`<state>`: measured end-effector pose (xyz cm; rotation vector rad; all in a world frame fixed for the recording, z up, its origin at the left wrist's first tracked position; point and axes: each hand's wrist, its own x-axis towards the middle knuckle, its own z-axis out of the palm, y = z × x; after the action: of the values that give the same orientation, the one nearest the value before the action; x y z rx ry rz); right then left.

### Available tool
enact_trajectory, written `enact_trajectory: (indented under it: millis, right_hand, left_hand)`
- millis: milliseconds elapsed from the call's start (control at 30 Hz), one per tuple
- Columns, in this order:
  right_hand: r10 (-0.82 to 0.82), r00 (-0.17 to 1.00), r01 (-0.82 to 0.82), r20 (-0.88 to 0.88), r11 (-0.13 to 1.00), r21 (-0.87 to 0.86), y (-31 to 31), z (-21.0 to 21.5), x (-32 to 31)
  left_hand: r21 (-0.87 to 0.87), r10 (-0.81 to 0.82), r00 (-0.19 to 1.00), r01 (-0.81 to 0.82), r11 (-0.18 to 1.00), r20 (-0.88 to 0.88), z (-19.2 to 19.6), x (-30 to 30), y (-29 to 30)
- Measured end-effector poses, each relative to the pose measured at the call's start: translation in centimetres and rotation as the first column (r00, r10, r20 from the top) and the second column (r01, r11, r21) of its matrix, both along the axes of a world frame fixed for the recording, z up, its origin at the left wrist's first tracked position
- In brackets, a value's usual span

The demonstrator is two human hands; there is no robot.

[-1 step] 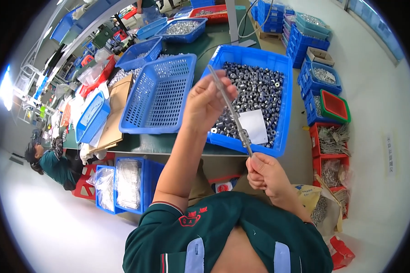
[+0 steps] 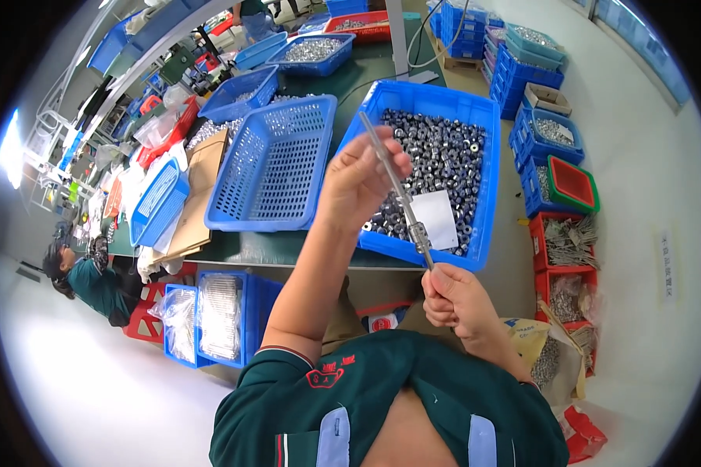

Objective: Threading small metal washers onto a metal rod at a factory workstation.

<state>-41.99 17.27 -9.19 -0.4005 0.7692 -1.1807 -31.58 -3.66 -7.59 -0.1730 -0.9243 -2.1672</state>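
My left hand [image 2: 360, 185] is raised over the table with its fingers closed on the upper part of a long thin metal rod [image 2: 382, 156]. My right hand [image 2: 453, 300] grips the rod's lower end near my chest. The rod slants from upper left to lower right, and small metal rings [image 2: 419, 232] are threaded on it just above my right hand. Behind the rod stands a blue bin [image 2: 487, 210] full of small dark metal rings [image 2: 444, 152], with a white paper slip [image 2: 436, 219] lying on them.
An empty blue mesh basket [image 2: 276, 167] sits left of the bin on the green table [image 2: 288, 249]. Stacked blue crates [image 2: 545, 132] and red crates of metal parts [image 2: 568, 241] line the right. Blue crates [image 2: 218, 315] stand under the table. Another person [image 2: 86, 280] sits far left.
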Motion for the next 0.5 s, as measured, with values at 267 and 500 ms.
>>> enact_trajectory:
  millis: [267,500]
  right_hand:
    - [-0.092,0.995,0.089,-0.038,0.993,-0.075,-1.2,0.2,0.0]
    - [-0.162,0.978,0.154,-0.133,0.986,-0.064,-2.3,-0.1,0.4]
  left_hand:
    - [-0.016,-0.046,0.994,0.048,0.999,0.102,-0.4,-0.6,2.5]
    - [-0.038,0.039,0.962,-0.029,0.999,0.269,-0.2,0.2,2.5]
